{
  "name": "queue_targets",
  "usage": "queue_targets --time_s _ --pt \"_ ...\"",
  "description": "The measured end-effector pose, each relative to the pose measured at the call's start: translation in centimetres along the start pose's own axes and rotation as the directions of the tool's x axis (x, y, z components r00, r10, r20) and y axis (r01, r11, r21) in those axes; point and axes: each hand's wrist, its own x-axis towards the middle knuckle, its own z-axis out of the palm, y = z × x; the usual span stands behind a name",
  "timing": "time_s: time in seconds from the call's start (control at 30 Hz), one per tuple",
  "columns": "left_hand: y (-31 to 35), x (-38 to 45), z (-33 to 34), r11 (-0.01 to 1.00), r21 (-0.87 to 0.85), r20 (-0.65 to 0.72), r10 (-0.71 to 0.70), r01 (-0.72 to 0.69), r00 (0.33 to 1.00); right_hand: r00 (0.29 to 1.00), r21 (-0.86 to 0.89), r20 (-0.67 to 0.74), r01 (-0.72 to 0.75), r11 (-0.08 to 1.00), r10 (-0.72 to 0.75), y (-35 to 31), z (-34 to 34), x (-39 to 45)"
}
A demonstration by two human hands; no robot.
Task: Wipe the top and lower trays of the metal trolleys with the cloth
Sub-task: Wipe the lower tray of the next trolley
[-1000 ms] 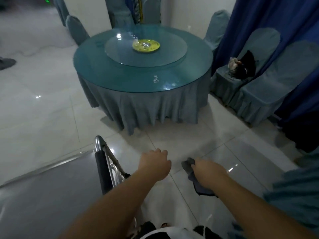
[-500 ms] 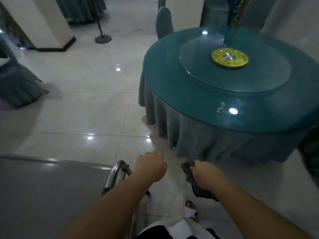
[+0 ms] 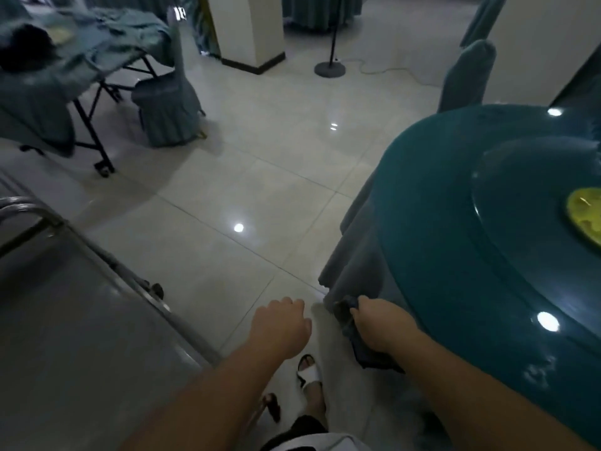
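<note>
The metal trolley's grey top tray (image 3: 81, 336) fills the lower left, its shiny rail (image 3: 107, 262) running diagonally along the right edge. My left hand (image 3: 279, 327) hovers over the floor just right of the tray, fingers curled, holding nothing. My right hand (image 3: 380, 323) grips a dark cloth (image 3: 361, 349) that hangs down beside the skirt of the round table. Neither hand touches the trolley.
A round teal table (image 3: 455, 255) with a glass turntable (image 3: 533, 203) crowds the right. A covered chair (image 3: 169, 105) and a folding table with heaped cloths (image 3: 65, 60) stand at far left. A pillar (image 3: 247, 30) and a stand base (image 3: 329, 69) are behind. My sandalled foot (image 3: 309, 372) is below.
The view has swung left: the round table has slid to the right edge and the trolley tray shows more at left. Both hands keep their pose, the right still holding the cloth.
</note>
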Motion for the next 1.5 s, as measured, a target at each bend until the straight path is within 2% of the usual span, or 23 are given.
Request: queue_targets --time_s 0.23,0.37,0.47,0.63,0.7,0.87,0.97,1.07,1.17,1.23,1.33,1.43,1.5 --pt "-7.4 11.8 -6.5 0.973 -0.166 0.016 -0.162 0.162 0.987 0.997 -0.168 0.036 0.08 0.983 -0.075 -3.5 -11.2 13.8" --pt "-12.4 14.8 -9.0 0.916 -0.286 0.001 -0.294 0.282 0.956 0.99 -0.154 0.041 0.141 0.978 -0.136 -7.4 -15.5 20.8" --pt "-16.0 15.8 -9.6 0.845 -0.376 0.002 -0.41 0.381 0.912 0.976 -0.198 0.044 0.218 0.956 -0.213 -11.7 -17.9 26.1" --pt "-21.7 17.1 -9.8 0.665 -0.503 0.037 -0.622 0.552 0.783 0.897 -0.317 0.195 0.44 0.84 -0.396 -20.4 -21.0 34.1" --pt "-23.8 18.0 -10.2 0.573 -0.546 0.055 -0.703 0.611 0.709 0.844 -0.379 0.234 0.536 0.755 -0.482 -24.2 -22.1 36.8" --pt "-27.6 20.3 -12.1 0.28 -0.618 0.212 -0.84 0.735 0.499 0.638 -0.467 0.41 0.76 0.451 -0.651 -32.9 -25.4 41.7" --pt "-28.2 20.9 -12.6 0.103 -0.64 0.329 -0.859 0.761 0.393 0.542 -0.51 0.498 0.814 0.278 -0.677 -37.1 -26.1 43.4" --pt "-27.7 20.6 -11.7 -0.042 -0.654 0.381 -0.881 0.755 0.281 0.426 -0.5 0.603 0.861 0.097 -0.674 -41.0 -25.4 44.3" --pt "-26.6 19.5 -10.5 -0.218 -0.663 0.465 -0.87 0.716 0.165 0.276 -0.468 0.71 0.873 -0.14 -0.648 -44.0 -23.9 43.7" --pt "-26.2 19.0 -9.7 -0.309 -0.645 0.51 -0.855 0.699 0.092 0.208 -0.445 0.768 0.853 -0.271 -0.606 -45.7 -22.4 43.1" --pt "-25.4 18.8 -8.1 -0.384 -0.617 0.556 -0.83 0.687 0.036 0.183 -0.439 0.8 0.828 -0.349 -0.571 -47.2 -20.3 41.6" --pt "-24.9 19.2 -6.0 -0.441 -0.614 0.578 -0.816 0.654 -0.008 0.147 -0.43 0.778 0.833 -0.347 -0.611 -47.7 -18.0 40.5" --pt "-24.5 19.7 -4.9 -0.505 -0.608 0.61 -0.791 0.612 -0.045 0.105 -0.397 0.804 0.827 -0.397 -0.585 -47.8 -16.4 40.3"
